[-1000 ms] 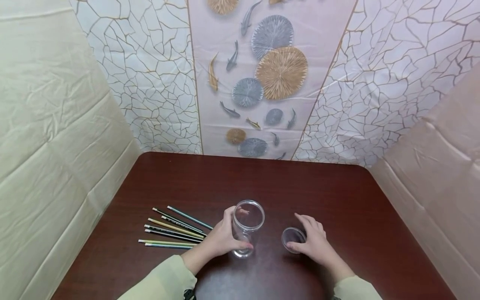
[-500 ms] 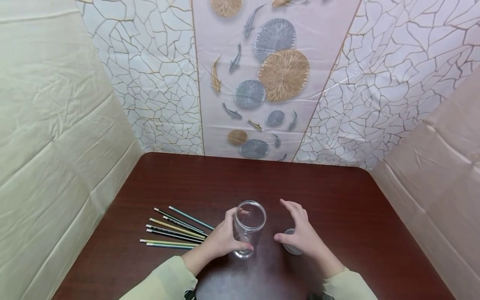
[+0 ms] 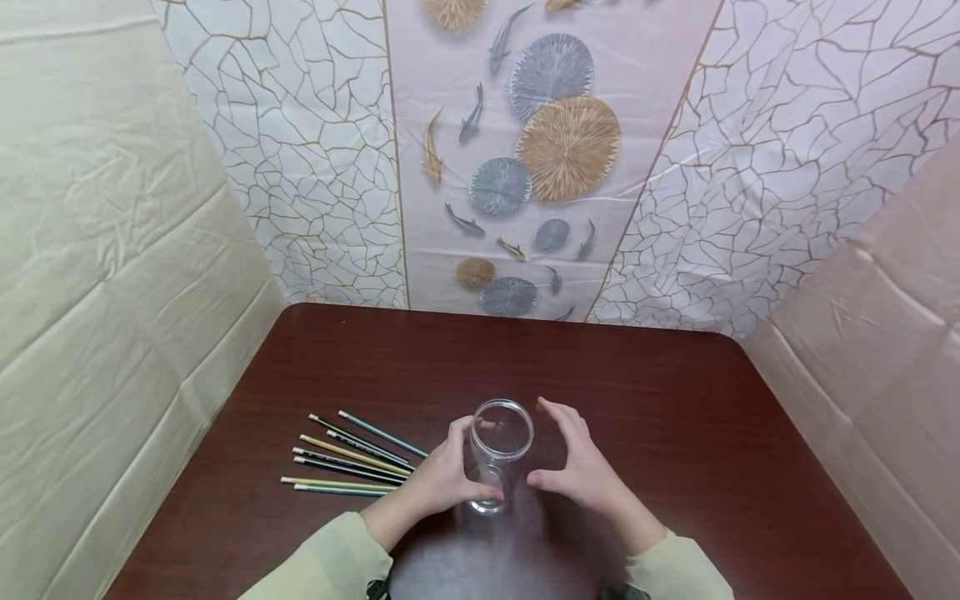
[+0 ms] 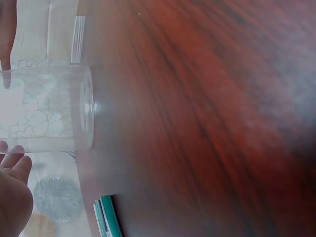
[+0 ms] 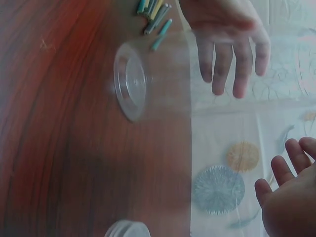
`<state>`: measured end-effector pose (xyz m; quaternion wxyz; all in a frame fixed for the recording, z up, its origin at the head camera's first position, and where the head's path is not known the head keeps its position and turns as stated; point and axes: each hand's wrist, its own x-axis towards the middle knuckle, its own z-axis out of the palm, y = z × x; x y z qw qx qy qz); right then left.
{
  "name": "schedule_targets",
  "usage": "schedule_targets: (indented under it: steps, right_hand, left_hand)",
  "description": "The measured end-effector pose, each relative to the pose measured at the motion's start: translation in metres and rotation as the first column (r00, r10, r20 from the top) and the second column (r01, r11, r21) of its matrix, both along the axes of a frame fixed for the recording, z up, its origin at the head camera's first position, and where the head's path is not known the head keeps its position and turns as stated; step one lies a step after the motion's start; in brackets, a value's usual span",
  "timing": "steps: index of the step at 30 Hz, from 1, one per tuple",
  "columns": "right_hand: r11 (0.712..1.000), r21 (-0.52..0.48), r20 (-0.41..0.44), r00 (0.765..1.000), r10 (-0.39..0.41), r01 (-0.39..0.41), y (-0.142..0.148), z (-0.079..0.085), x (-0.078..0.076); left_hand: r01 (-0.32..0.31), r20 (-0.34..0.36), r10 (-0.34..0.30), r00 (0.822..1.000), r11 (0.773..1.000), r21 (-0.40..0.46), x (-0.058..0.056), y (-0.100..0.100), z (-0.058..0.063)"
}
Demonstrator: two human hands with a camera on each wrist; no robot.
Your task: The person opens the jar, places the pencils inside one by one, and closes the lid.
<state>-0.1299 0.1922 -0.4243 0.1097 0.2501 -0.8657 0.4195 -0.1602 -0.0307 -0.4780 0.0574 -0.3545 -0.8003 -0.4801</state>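
In the head view my left hand [image 3: 441, 477] grips a tall clear plastic jar [image 3: 502, 456], thumb across the near side and fingers round the far side. The jar stands upright and open-topped on the table. To its right my right hand [image 3: 581, 467] is spread, thumb and fingers apart, holding nothing. Through the jar wall in the right wrist view, the fingers of the left hand [image 5: 224, 54] show behind it. A clear ridged lid [image 5: 127, 229] lies on the table in that view; the right hand hides it from the head camera.
Several pencils [image 3: 348, 458], black, yellow and blue-green, lie fanned out left of the jar, partly behind the left forearm. The dark red-brown table [image 3: 480, 358] is closed in by a patterned cloth [image 3: 330, 208] at the back and plain cloth at both sides.
My right hand has come off the lid and moved left towards the jar, now covering the lid in the head view. My left hand keeps its grip on the jar.
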Motion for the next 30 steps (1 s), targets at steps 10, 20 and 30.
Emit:
schedule_targets:
  steps: [10, 20, 30]
  right_hand:
    - [1.0, 0.007, 0.084, 0.996, -0.016, 0.015, -0.016, -0.003, 0.0]
    - [1.0, -0.025, 0.085, 0.996, 0.006, -0.004, -0.024, -0.006, -0.001]
    - [0.997, -0.066, 0.092, 0.995, 0.035, -0.029, -0.032, -0.001, 0.003]
  left_hand:
    - [-0.024, 0.018, 0.025, 1.0, 0.999, -0.036, 0.002, -0.002, -0.004]
    - [-0.04, 0.002, 0.04, 0.999, 0.998, -0.048, 0.002, -0.004, -0.005]
    - [-0.037, -0.007, 0.037, 0.999, 0.997, -0.064, 0.003, -0.004, -0.005]
